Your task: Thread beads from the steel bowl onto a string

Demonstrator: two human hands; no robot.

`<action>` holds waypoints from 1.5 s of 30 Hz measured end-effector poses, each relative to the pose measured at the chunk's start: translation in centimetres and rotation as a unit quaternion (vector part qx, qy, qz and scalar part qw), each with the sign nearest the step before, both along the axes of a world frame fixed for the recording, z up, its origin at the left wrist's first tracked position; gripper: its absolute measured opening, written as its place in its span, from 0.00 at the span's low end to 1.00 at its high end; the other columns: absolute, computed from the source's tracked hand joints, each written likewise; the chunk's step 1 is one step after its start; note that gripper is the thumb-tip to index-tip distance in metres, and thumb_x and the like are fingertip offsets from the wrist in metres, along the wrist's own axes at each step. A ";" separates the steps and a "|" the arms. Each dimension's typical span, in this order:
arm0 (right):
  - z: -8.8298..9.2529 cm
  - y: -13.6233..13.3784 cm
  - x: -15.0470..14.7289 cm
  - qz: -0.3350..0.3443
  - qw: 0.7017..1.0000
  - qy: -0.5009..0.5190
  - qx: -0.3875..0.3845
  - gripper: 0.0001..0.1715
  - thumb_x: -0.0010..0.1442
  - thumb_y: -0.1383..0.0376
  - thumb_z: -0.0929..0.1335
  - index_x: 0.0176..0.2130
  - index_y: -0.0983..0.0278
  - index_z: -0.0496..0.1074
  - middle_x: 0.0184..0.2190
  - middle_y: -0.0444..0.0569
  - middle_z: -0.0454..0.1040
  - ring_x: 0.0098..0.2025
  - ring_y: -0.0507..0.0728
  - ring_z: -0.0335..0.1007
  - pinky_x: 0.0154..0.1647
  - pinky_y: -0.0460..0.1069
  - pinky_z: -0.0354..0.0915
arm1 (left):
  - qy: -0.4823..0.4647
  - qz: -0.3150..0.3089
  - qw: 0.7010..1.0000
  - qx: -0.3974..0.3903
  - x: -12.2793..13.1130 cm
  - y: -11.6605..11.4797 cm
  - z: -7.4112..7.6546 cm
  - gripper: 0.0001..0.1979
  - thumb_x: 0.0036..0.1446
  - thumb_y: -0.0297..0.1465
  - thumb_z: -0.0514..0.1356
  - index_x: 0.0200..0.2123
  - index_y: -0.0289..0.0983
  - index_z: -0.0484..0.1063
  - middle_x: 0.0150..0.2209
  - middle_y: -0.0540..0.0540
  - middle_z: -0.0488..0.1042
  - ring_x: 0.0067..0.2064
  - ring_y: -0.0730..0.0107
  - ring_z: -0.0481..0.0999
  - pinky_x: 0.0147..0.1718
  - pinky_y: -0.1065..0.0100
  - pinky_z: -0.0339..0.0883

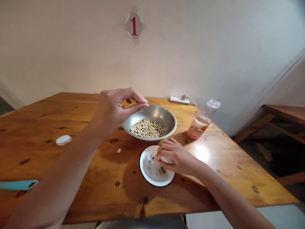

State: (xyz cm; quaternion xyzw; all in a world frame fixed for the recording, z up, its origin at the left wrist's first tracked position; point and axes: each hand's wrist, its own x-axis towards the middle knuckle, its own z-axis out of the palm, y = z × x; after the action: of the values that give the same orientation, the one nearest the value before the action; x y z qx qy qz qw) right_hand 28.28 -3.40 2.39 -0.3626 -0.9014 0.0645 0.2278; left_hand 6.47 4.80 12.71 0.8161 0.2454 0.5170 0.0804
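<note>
Off-white wall behind, round plaque with a red "1" (133, 25) above the far edge of the wooden tabletop (59, 108). Left to right:

- Near the left edge, a teal handle (17, 184) runs off frame. Further in sits a white round cap (63, 140), apart from everything else.
- Left hand (116, 108) is raised over the bowl's left rim, wrist bent, forearm coming in from the near-left corner. Its fingers form a pinch, thumb and index nearly meeting. Can't tell if anything is held; nothing visible between them.
- Steel bowl (168, 119) sits mid-table, holding a mound of pale and black beans (147, 128). It looks placed within easy reach of both hands.
- White enamel plate (145, 165) with dark rim sits just nearer the front edge, almost touching the bowl, with a small scatter of beans (159, 170).
- Right hand (177, 157) is over the plate, palm down, arm from the near-right corner. Its fingers are curled, tips down at the beans. Can't tell if any are held.
- Power strip (179, 100) lies at the far edge. Plastic bottle (199, 124) with pink liquid lies tilted nearer the right edge.
</note>
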 end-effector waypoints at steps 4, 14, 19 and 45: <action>-0.3 -0.1 -0.1 -0.001 1.000 -0.006 -0.028 0.04 0.58 0.64 0.69 0.36 0.61 0.74 0.38 0.47 0.75 0.40 0.56 0.67 0.45 0.52 0.58 | -0.003 0.014 1.000 -0.014 0.4 -0.2 -0.1 0.07 0.52 0.36 0.64 0.29 0.38 0.75 0.31 0.50 0.79 0.34 0.70 0.75 0.35 0.68 0.67; -0.4 0.0 0.1 0.007 0.999 0.010 -0.044 0.03 0.57 0.65 0.70 0.31 0.62 0.74 0.38 0.47 0.75 0.40 0.55 0.68 0.46 0.53 0.57 | -0.010 -0.065 0.993 -0.096 1.0 1.2 -1.2 0.07 0.51 0.36 0.64 0.28 0.38 0.74 0.32 0.49 0.79 0.36 0.69 0.76 0.36 0.68 0.68; -0.7 0.2 0.0 0.007 0.999 0.014 -0.051 0.03 0.56 0.66 0.70 0.30 0.63 0.73 0.37 0.46 0.75 0.40 0.55 0.68 0.46 0.53 0.57 | 0.002 -0.057 0.993 -0.106 1.0 1.4 -1.2 0.09 0.50 0.39 0.64 0.28 0.39 0.74 0.33 0.49 0.79 0.36 0.68 0.76 0.38 0.67 0.68; -1.6 0.4 0.9 -0.089 0.932 0.343 -0.081 0.14 0.65 0.56 0.62 0.45 0.62 0.64 0.33 0.48 0.71 0.34 0.54 0.68 0.34 0.48 0.65 | 0.080 -0.154 0.980 -0.099 2.5 0.3 -1.7 0.06 0.51 0.33 0.65 0.27 0.36 0.75 0.35 0.49 0.77 0.38 0.73 0.75 0.41 0.71 0.66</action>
State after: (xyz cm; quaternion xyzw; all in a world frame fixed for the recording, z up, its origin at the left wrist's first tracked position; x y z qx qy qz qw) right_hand 29.23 -3.01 0.75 -0.4138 -0.7241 0.2372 0.4982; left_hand 8.95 5.10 11.03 0.8709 0.1719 0.4047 0.2195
